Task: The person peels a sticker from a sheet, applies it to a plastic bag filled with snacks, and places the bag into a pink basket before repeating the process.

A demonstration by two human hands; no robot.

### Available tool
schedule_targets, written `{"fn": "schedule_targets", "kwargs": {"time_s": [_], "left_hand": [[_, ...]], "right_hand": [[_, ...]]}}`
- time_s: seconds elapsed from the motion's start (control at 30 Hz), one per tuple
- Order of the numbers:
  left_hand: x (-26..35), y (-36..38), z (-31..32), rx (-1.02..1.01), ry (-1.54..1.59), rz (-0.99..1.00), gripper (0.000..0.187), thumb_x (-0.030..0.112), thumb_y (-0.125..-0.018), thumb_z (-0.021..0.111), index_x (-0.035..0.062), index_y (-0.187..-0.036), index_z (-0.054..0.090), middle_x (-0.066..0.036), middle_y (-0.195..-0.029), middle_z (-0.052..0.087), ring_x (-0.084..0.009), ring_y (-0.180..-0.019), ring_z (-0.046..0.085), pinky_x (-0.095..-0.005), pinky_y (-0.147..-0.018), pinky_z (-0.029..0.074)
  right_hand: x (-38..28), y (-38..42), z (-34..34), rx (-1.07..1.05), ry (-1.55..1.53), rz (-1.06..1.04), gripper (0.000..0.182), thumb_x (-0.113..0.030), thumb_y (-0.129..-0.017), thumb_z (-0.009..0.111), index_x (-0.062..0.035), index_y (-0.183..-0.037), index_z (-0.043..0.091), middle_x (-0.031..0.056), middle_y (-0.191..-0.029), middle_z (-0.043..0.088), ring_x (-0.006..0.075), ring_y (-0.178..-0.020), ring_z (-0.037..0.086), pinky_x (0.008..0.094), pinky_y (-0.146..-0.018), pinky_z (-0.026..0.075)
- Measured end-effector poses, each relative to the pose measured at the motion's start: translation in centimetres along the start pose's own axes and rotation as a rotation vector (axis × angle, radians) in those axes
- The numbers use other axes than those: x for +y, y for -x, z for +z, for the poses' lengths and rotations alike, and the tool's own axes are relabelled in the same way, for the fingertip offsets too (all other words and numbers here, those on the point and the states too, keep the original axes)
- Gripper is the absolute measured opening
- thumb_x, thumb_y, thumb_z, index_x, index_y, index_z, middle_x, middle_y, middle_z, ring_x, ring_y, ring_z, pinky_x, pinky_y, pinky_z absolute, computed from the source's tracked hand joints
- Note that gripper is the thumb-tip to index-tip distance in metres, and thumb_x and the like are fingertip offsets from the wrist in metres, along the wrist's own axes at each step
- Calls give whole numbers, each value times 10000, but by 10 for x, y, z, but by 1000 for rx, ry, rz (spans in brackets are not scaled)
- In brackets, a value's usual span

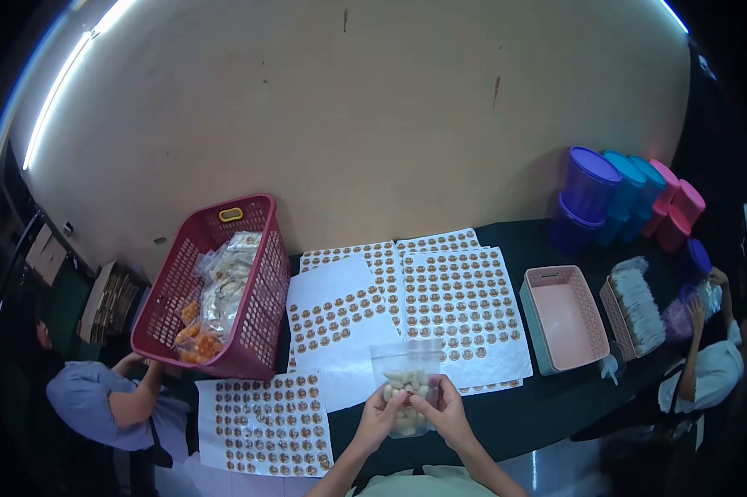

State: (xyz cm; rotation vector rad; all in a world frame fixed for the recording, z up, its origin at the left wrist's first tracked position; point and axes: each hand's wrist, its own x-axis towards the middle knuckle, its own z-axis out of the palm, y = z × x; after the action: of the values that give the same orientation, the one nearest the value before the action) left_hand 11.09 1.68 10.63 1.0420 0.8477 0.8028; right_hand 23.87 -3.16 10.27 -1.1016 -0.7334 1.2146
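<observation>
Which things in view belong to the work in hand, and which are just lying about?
Likely in use:
clear bag of pale pieces, in the left hand and right hand
sheets of round stickers
red basket of filled bags

Seemingly just lying about:
pink basket
stacked tubs
brown cardboard

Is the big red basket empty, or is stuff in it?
Not empty: the basket holds clear bags, some with orange pieces.

Beige wall w/ dark marks; dark-green tbl; pale tiled flr; tube light upper L.
</observation>
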Motion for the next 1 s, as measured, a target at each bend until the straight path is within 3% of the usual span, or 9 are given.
{"fn": "schedule_targets", "kwargs": {"time_s": [0.07, 0.13, 0.17, 0.4, 0.77, 0.87, 1.0], "left_hand": [[-3, -3, -7, -54, -29, 6, 278, 191, -880, 508, 8, -1089, 497, -36, -941, 577, -77, -827, 541, -221, -726, 445], [5, -12, -15, -67, -311, 145, 267, 165, -861, 537, -2, -1068, 518, -46, -954, 579, -99, -852, 542, -250, -766, 439], [18, -6, -11, -85, -73, -15, 260, 127, -829, 580, -24, -1037, 540, -67, -964, 587, -113, -855, 555, -251, -760, 449], [28, -6, -15, -164, -3, -50, 258, 94, -797, 610, -38, -1011, 554, -85, -924, 608, -123, -830, 577, -249, -746, 467], [26, 18, -7, -113, 132, 68, 383, 40, -719, 660, -49, -1061, 514, -100, -989, 583, -145, -893, 563, -296, -820, 448], [27, 22, -6, -167, 85, 118, 370, 32, -753, 638, -50, -1085, 499, -79, -980, 574, -126, -887, 552, -282, -802, 458], [22, 26, 10, -89, 55, 119, 367, 33, -755, 637, -43, -1087, 500, -74, -980, 573, -124, -881, 554, -274, -792, 459]], "right_hand": [[8, -9, -1, 13, 80, -51, 225, -92, -771, 645, -13, -923, 500, 12, -813, 545, 73, -762, 545, 216, -687, 456], [-15, -5, -1, 9, 141, -13, 204, -88, -770, 645, -3, -909, 523, 24, -812, 567, 82, -760, 558, 223, -695, 464], [-23, -3, 0, -9, 200, 34, 185, -84, -769, 645, 7, -896, 547, 36, -812, 588, 91, -759, 571, 230, -702, 471], [-17, 0, 12, 45, -164, -27, 207, -53, -760, 638, 10, -945, 570, 76, -886, 611, 94, -781, 576, 234, -702, 477], [-34, 10, 13, -79, -110, -56, 143, -69, -783, 622, 1, -896, 569, 47, -860, 594, 70, -778, 549, 221, -689, 460], [-43, 11, 5, -73, -156, 35, 143, -89, -786, 627, -5, -884, 564, 37, -846, 591, 63, -767, 545, 215, -678, 459], [-49, 10, -9, -143, -106, 33, 173, -111, -787, 635, -6, -900, 557, 29, -832, 588, 59, -758, 543, 213, -667, 457]]}}
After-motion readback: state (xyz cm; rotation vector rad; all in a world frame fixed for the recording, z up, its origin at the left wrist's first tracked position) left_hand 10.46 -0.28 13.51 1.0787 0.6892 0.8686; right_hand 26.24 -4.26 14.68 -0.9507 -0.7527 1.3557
